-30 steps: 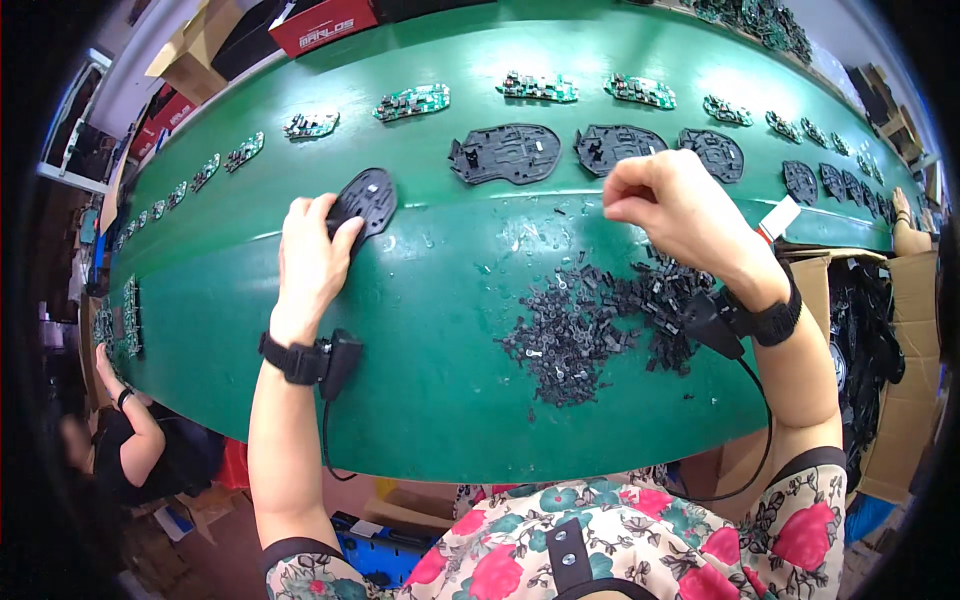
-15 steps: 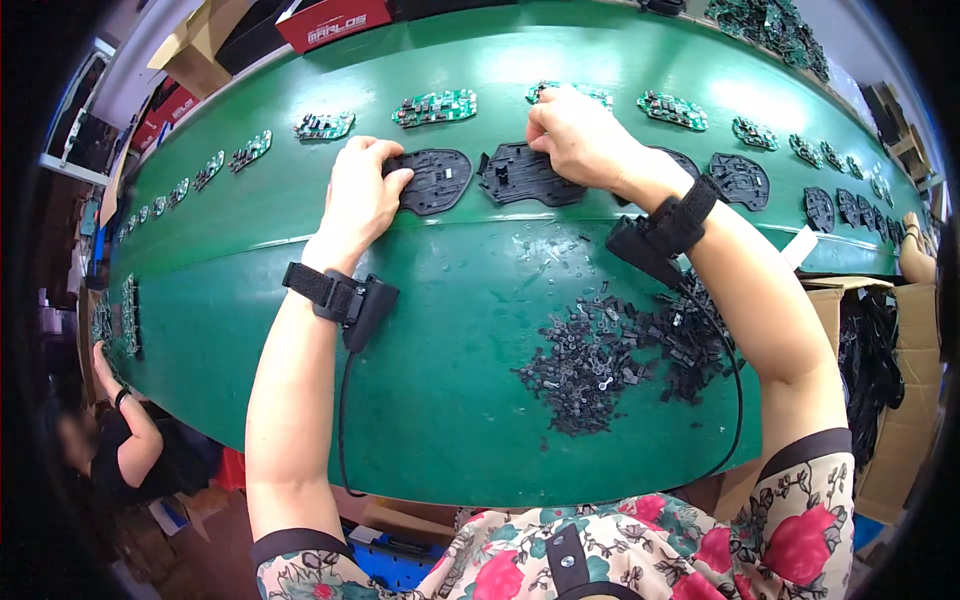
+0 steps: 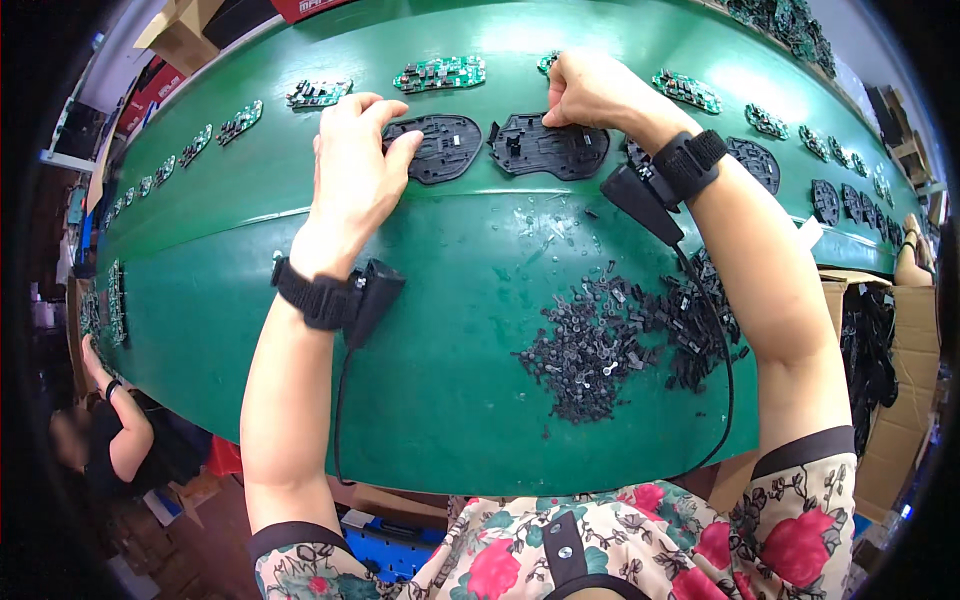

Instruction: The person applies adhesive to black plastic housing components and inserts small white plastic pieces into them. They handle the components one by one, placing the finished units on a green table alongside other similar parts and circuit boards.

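Note:
Two black plastic shells with moulded ribs lie side by side on the green table. At the left edge of the left shell [image 3: 440,150] is my left hand [image 3: 358,170], its thumb and fingers spread apart around the shell's edge. Over the upper edge of the right shell [image 3: 552,150], the thumb and forefinger of my right hand [image 3: 595,95] are pinched together. Whatever lies between those fingertips is too small or hidden to make out. A green circuit board [image 3: 548,62] is partly covered by my right hand.
More circuit boards [image 3: 440,73] stretch in a row along the table's far side. Further black shells [image 3: 755,163] lie at right. Nearer me is a heap of small black parts [image 3: 590,350]. A carton [image 3: 900,400] stands at right; another person's arm [image 3: 130,430] shows at left.
The whole view has shifted, so the table's things sit higher. My left thumb and forefinger are slightly wider apart. More of the right shell shows below my right hand.

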The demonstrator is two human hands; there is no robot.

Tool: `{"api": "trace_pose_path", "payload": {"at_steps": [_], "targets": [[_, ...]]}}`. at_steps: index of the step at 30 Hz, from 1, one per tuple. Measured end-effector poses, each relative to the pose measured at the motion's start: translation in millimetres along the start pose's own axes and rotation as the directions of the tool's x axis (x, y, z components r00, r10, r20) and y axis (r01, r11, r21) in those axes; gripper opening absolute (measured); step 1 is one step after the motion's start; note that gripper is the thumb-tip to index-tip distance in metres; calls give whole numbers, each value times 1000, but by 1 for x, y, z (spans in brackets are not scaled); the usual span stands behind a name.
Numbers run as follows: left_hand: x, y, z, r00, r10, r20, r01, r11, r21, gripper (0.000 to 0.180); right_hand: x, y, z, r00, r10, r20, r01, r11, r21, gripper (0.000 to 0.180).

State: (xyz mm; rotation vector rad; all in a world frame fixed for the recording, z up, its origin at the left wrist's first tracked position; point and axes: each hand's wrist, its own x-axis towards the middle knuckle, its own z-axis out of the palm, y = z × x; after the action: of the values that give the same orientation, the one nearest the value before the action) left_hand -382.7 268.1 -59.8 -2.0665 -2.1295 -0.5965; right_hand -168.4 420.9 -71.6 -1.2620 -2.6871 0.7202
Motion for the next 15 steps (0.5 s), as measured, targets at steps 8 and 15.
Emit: {"api": "trace_pose_path", "payload": {"at_steps": [8,15], "targets": [[-59,76,-28,948,111,297,52,869,-492,14,-14,7,18,991,-20,-131,33,995,97,17],[-86,107,-15,933,153,326,27,873,-488,14,-7,10,16,994,6,-107,-11,999,-45,13]]}}
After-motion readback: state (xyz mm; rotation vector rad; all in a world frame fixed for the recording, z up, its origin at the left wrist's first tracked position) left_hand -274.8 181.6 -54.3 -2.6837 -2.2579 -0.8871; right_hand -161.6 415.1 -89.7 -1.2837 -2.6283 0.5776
